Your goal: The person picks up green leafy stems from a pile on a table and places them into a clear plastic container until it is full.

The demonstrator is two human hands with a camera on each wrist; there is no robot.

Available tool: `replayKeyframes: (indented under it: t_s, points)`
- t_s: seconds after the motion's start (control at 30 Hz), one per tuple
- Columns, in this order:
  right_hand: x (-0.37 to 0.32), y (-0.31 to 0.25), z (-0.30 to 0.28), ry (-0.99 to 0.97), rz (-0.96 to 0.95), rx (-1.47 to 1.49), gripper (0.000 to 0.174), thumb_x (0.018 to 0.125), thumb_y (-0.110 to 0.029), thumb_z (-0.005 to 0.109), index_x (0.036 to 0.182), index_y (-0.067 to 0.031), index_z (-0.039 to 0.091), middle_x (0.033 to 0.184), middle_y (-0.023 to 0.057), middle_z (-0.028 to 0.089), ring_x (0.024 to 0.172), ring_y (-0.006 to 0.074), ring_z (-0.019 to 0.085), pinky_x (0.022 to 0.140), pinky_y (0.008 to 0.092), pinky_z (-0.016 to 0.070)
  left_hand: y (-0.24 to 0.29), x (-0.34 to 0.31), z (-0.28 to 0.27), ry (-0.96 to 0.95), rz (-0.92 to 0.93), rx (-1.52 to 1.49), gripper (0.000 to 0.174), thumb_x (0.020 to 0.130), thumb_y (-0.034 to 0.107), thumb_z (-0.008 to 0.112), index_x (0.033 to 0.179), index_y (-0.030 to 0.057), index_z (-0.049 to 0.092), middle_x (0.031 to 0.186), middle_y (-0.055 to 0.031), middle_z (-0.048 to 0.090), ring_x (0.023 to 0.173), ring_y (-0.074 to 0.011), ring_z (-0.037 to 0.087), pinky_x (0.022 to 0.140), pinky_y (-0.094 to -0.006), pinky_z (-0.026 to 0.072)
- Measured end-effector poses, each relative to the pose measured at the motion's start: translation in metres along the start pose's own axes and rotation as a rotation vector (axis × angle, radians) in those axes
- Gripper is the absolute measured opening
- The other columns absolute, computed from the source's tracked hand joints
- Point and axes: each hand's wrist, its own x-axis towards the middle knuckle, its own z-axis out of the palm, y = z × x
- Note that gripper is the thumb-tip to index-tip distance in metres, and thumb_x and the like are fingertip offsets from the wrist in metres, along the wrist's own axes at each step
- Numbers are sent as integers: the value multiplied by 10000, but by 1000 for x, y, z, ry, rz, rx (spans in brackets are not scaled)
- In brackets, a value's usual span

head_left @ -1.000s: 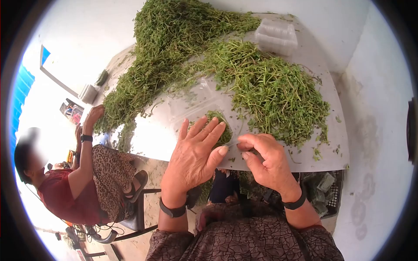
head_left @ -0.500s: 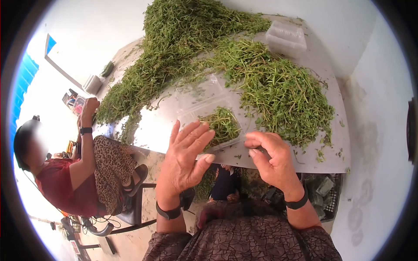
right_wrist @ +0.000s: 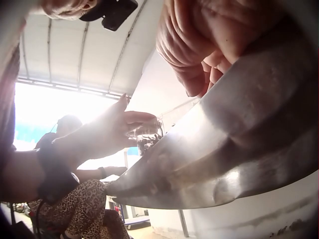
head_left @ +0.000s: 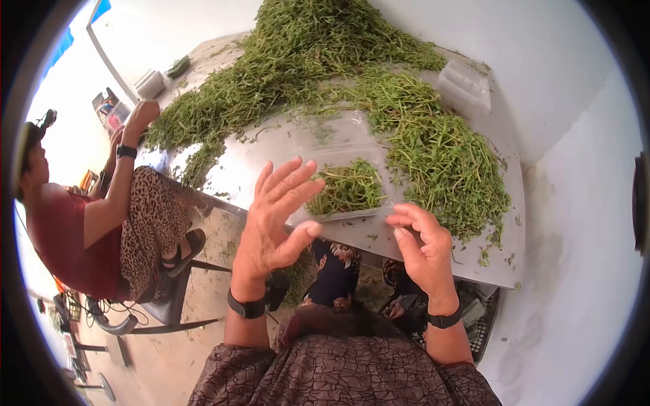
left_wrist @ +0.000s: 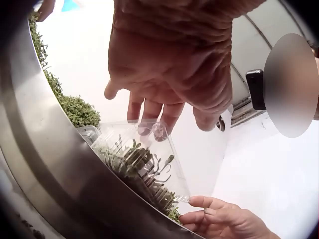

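Observation:
A clear plastic container point(head_left: 345, 215) with leafy green stems point(head_left: 349, 187) inside stands near the table's front edge, its clear lid point(head_left: 328, 132) folded back. Beside its left end my left hand point(head_left: 274, 220) is held with fingers spread; in the left wrist view, fingertips of the left hand point(left_wrist: 169, 74) show through the clear plastic point(left_wrist: 172, 159). At the front right corner is my right hand point(head_left: 426, 247), fingers bent, thumb apart from the index finger. The left wrist view shows the right hand's point(left_wrist: 229, 219) index fingertip against that corner.
Heaped greens point(head_left: 305, 61) cover the table's back and left, with another pile point(head_left: 447, 155) on the right. Stacked clear containers point(head_left: 464, 88) stand at the back right. A seated person point(head_left: 74, 223) works at the left. Under the table is a black crate point(head_left: 484, 325).
My left hand has moved left and lifted off the greens, uncovering them. The right hand stays by the container's corner, its fingers slightly loosened. The head view has shifted.

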Motion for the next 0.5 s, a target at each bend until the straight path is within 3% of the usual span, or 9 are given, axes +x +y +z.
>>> replayKeyframes:
  t_s: [0.03,0.1,0.17,0.3,0.37,0.47,0.5]
  points:
    - [-1,-1,0,6,45,12,363,851,39,612,1207,-32,614,968,107,722,956,219,635,835,347,509,-2,-3,-1,70,-13,-24,585,885,522,598,1242,63,659,1380,-131,576,1357,-347,453,1180,-533,218]
    - [-1,0,-1,-6,35,-6,362,852,39,613,1208,-27,612,978,107,720,953,211,634,826,338,512,-9,-8,3,92,-12,-8,580,888,515,598,1245,62,658,1385,-129,573,1361,-354,446,1167,-534,251]
    - [-1,2,-2,-11,25,-26,361,853,40,613,1208,-23,610,987,106,718,951,203,633,817,330,515,-13,-13,8,89,-17,-109,527,780,316,730,1229,51,657,1393,-139,564,1348,-366,451,1159,-551,241]
    - [-1,3,-1,-10,27,-31,350,857,38,609,1203,-20,615,1042,119,713,960,208,637,822,325,516,-11,-9,15,76,13,-111,472,779,289,749,1177,46,675,1339,-144,596,1322,-372,468,1140,-553,284]
    - [-2,1,-2,-3,48,-26,338,861,35,607,1194,-19,622,1067,124,710,960,212,639,826,327,517,-10,-4,18,-35,49,-2,414,806,297,752,1146,68,698,1282,-127,632,1326,-349,475,1139,-538,316]
    - [2,-6,-9,1,0,-106,341,836,22,637,1174,-21,647,1145,127,691,1026,245,626,866,352,511,-8,-2,16,-33,58,28,351,762,235,775,1058,55,717,1204,-122,661,1289,-352,506,1134,-543,327]
    - [8,-20,-14,33,-185,-332,347,821,-2,659,1167,-25,658,1179,122,679,1070,267,608,906,374,494,-9,-1,16,-30,57,16,351,762,235,775,1058,55,717,1204,-122,661,1289,-352,506,1134,-543,327]
